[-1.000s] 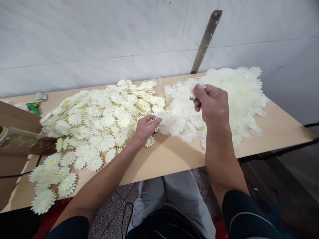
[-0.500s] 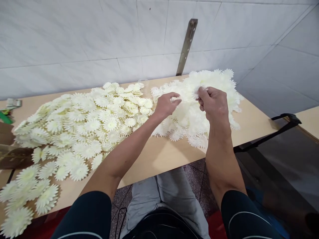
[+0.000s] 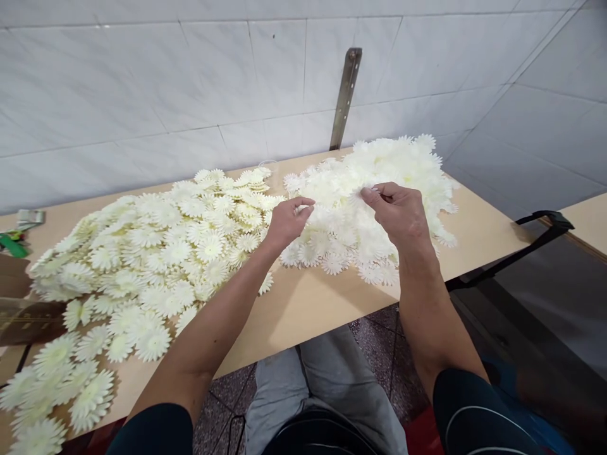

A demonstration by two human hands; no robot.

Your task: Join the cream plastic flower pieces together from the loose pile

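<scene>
My right hand [image 3: 398,212] is closed in a pinch over the whiter pile of artificial flower heads [image 3: 398,158]. Thin white petals, apparently from a flower head, show at its thumb and fingertips but blend into the pile behind. To its left, my left hand [image 3: 287,222] hovers at the gap between the two piles, thumb and forefinger drawn together. Anything between those fingertips is too small to make out. A larger pile of cream-yellow artificial flower heads [image 3: 156,237] spreads leftward from this hand, some of them stacked.
The flowers lie on a light wooden table [image 3: 294,316] against a tiled wall. A metal bracket [image 3: 346,98] stands upright at the wall. A cardboard box [image 3: 28,316] and a green object [image 3: 13,245] sit at far left. A black strap-like bar [image 3: 516,249] juts out at right.
My left hand has moved left and slightly down, away from my right hand. My right hand has shifted a little left and down, still pinching. The view has tilted slightly.
</scene>
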